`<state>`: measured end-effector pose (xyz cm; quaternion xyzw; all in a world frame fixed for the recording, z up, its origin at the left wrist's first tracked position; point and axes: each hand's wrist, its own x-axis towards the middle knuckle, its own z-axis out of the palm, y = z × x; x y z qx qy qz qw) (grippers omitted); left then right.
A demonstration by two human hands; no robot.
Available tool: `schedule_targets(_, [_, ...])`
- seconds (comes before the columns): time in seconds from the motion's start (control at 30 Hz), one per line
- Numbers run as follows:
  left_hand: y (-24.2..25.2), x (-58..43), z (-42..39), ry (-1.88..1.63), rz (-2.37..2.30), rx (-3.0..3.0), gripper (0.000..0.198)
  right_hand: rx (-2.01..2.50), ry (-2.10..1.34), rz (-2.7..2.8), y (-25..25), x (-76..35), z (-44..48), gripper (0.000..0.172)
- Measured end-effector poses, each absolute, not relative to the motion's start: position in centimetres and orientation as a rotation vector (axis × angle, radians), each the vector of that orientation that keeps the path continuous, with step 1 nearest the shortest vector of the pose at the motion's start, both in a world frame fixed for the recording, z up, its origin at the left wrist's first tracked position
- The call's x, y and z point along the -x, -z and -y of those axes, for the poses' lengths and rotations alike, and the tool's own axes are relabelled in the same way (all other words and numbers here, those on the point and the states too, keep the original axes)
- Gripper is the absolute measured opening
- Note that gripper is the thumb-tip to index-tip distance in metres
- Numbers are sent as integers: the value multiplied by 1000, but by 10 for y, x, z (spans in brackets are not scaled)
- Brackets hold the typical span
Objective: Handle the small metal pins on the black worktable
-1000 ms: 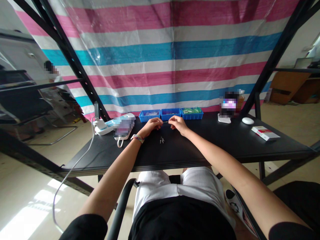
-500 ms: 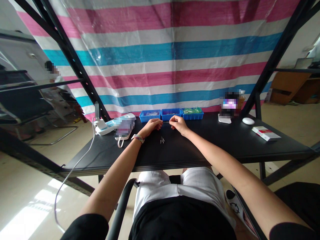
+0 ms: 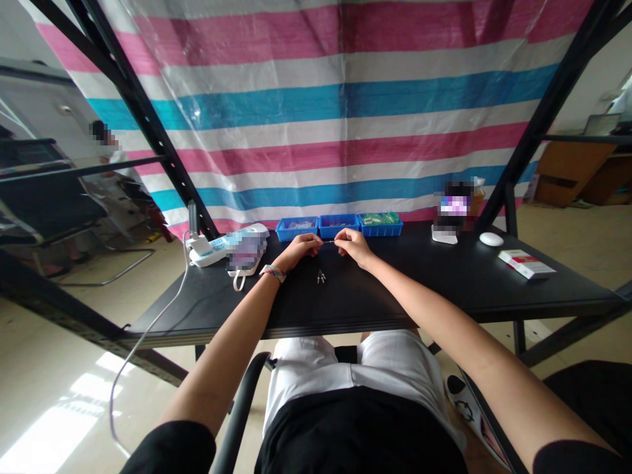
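Left hand [image 3: 302, 248] first: fingers curled in, apparently pinching one end of a thin, pale, rod-like piece [image 3: 328, 241] that hangs level above the black, flat worktop [image 3: 454, 270]; and there's the right hand [image 3: 353, 247], thumb and forefinger closed on the other end. The step looks like two-handed fingering of this piece, and the move calls for steady, light pinches. Now around them, far left: a white and pale-blue power strip [image 3: 210, 253], then a white device with a blurred screen [image 3: 248, 251]. Three blue plastic bins [image 3: 385, 229] crowd just beyond the fingers, limiting forward reach; small, slender, silvery pieces [image 3: 321, 277] lie nearer the body, out of the way. Far right, a white, rounded, mouse-like object [image 3: 492, 239], then a white-and-red carton [image 3: 526, 264], both well apart.
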<state>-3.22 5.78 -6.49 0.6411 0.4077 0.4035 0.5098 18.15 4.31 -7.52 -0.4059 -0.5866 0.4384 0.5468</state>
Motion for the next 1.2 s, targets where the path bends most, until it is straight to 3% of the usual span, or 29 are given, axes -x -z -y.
schedule_targets(1.2, [64,32,-55,-982,-945,-1587,33,948,-1033,1448,75,-181,-42,7])
